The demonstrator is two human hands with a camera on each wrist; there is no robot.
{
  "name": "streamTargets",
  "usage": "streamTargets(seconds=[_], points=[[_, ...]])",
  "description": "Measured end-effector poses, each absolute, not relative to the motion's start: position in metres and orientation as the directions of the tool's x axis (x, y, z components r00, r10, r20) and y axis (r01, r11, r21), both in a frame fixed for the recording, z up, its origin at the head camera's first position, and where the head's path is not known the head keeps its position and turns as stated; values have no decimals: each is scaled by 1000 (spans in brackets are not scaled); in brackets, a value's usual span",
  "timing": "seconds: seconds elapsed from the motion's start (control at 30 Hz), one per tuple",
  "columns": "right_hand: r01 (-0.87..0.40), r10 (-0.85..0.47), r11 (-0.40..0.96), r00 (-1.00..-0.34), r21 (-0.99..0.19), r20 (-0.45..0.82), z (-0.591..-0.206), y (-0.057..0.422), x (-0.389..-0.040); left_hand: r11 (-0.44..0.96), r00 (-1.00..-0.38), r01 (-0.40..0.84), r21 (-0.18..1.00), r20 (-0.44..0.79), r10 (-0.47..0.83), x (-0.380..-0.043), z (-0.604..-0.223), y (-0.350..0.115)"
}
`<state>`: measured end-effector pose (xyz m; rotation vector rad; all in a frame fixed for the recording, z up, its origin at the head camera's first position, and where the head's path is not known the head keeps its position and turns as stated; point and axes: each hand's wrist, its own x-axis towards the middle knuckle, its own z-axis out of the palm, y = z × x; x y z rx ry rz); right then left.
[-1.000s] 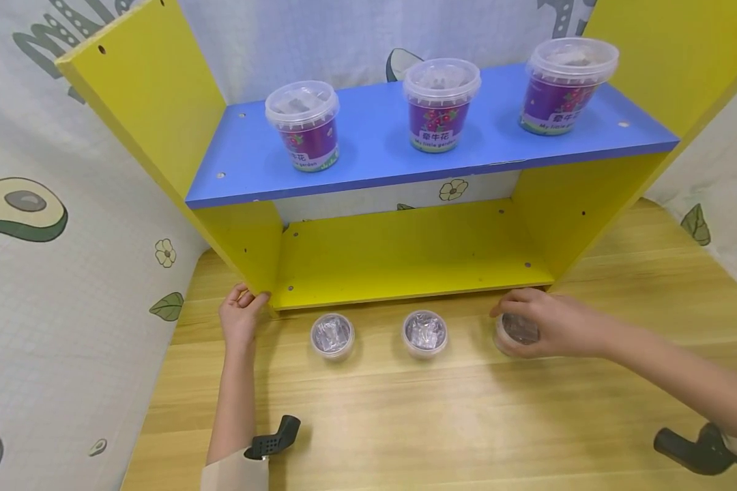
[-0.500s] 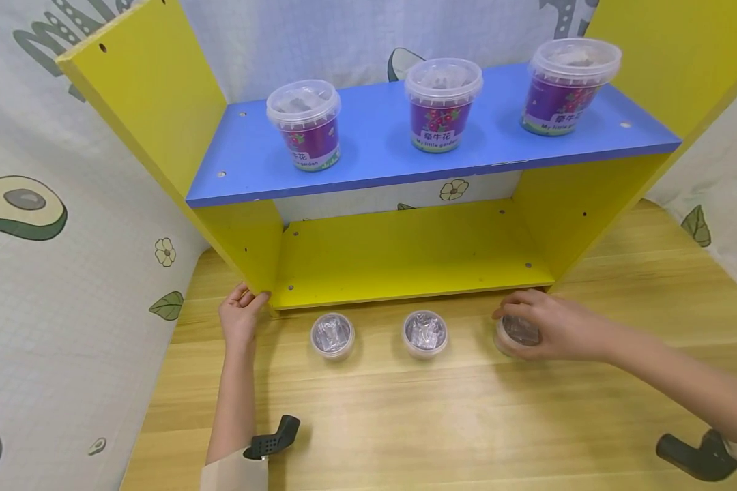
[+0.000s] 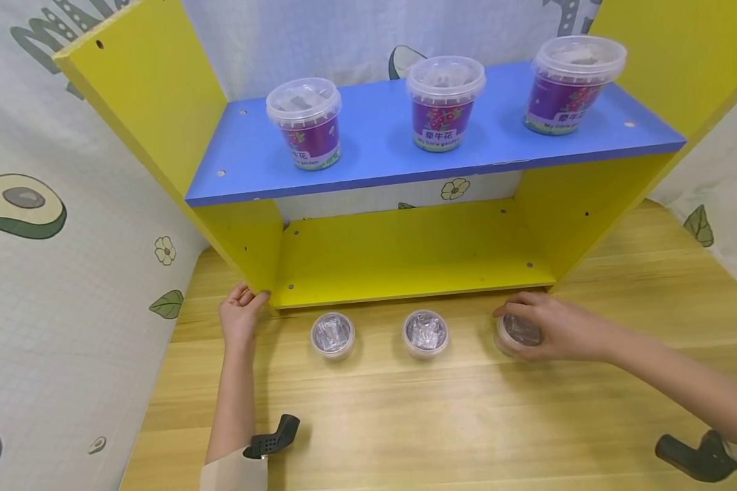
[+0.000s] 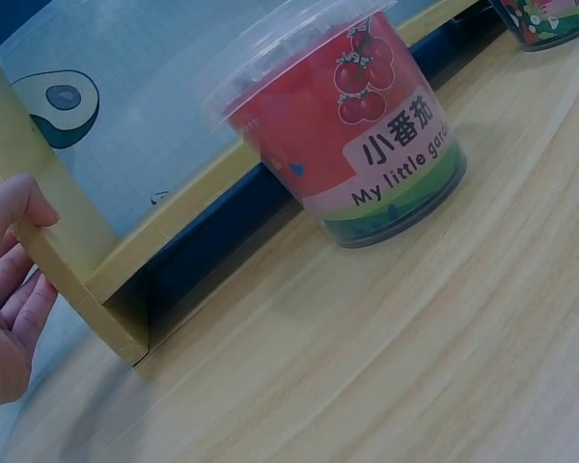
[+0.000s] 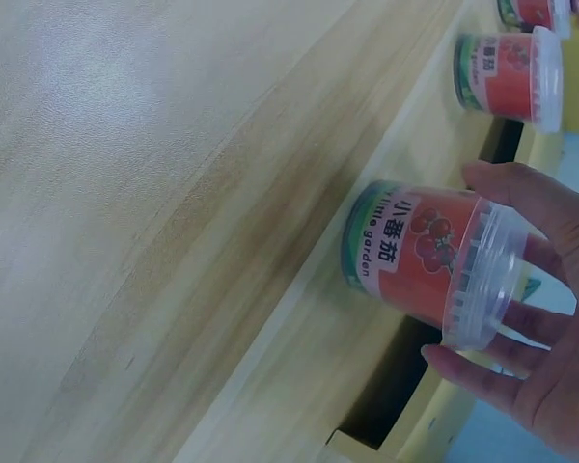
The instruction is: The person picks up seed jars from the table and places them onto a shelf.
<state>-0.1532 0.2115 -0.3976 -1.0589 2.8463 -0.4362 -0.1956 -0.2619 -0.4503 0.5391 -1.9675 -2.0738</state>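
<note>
My left hand (image 3: 239,319) grips the front edge of the yellow left side panel (image 4: 63,265) near its foot. The thumb lies over the edge and the fingers are behind it. My right hand (image 3: 561,329) holds a red tub (image 5: 425,251) with a tomato picture around its clear lid; the tub stands upright on the table. Two more such tubs are in the same row in front of the shelf: a middle tub (image 3: 425,334) and a left tub (image 4: 352,135). The right hand hides part of its own tub in the head view.
On the blue shelf board (image 3: 368,136) stand a left purple tub (image 3: 310,140), a middle purple tub (image 3: 442,123) and a right purple tub (image 3: 561,102). Below is a yellow bottom board (image 3: 399,256). Patterned cloth (image 3: 86,307) hangs around the wooden table (image 3: 405,423).
Both hands and all the tubs stay in place. Only the head view shifts very slightly.
</note>
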Motion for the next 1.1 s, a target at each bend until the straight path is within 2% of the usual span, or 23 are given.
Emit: streamTargets(seconds=[0.3,0.7,1.1], points=[[-596,-637,736,-770,-321,-30,-400,215,-154,-67,-900,-69,995,-91,-426,-197,-452,-261],[-612,-639,720,-768,-328,30,-393,216,-155,-63,-900,-95,993,-113,-420,-196,-451,-262],[-611,-642,715,-767,-340,27,-373,218,-160,-67,-905,-93,993,-113,-410,-195,-450,-262]])
